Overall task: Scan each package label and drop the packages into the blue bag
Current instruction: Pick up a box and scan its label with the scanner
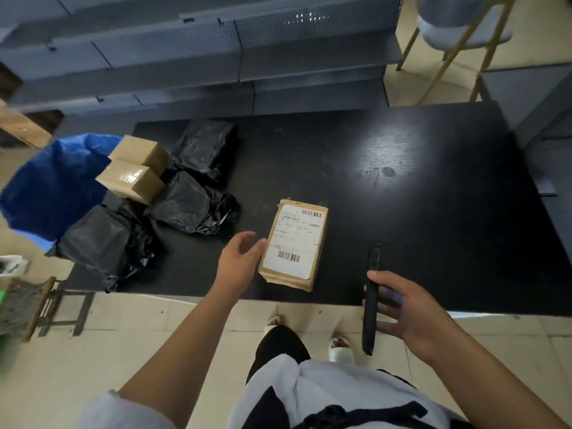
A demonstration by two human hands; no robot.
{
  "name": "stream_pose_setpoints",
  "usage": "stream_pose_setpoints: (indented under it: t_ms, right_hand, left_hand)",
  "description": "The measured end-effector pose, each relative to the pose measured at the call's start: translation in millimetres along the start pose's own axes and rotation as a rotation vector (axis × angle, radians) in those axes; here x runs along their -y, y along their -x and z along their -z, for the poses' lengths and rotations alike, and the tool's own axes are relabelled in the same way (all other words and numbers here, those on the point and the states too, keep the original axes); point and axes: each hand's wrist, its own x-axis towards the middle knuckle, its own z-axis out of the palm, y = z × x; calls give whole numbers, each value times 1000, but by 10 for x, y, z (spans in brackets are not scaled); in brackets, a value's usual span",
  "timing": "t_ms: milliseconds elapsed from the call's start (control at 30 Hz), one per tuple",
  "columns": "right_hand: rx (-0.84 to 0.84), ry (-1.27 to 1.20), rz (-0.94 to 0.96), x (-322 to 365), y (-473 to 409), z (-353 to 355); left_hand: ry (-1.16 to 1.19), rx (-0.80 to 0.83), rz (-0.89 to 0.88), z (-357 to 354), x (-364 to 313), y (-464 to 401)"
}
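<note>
A brown package (294,244) with a white barcode label facing up lies on the black table (418,196) near its front edge. My left hand (240,258) sits at the package's left side, fingers relaxed, fingertips at its edge. My right hand (408,308) holds a thin black phone-like scanner (371,298) edge-on, to the right of the package. Two cardboard boxes (136,170) and three black-wrapped packages (188,202) lie on the table's left part. The blue bag (52,187) stands open off the table's left end.
Grey metal shelving (216,57) runs behind the table. A chair with gold legs (458,35) stands at the back right. A small wooden stool (46,305) is on the floor at the lower left. My legs and feet are below the table's front edge.
</note>
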Motion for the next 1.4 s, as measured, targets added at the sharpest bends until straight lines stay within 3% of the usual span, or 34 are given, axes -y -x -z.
stream_pose_setpoints:
  t_ms: [267, 567, 867, 1400]
  right_hand:
    - [-73, 2, 80, 63, 15, -242]
    - [-70, 664, 72, 696, 234, -811]
    - [-227, 1339, -197, 747, 174, -1337]
    - [-320, 1412, -289, 597, 279, -1782]
  left_hand:
    - [-147, 364, 58, -81, -587, -718]
    - [-84, 606, 34, -291, -538, -1159]
    - [49, 596, -65, -387, -97, -1268]
    - [-32, 615, -176, -345, -43, -1351]
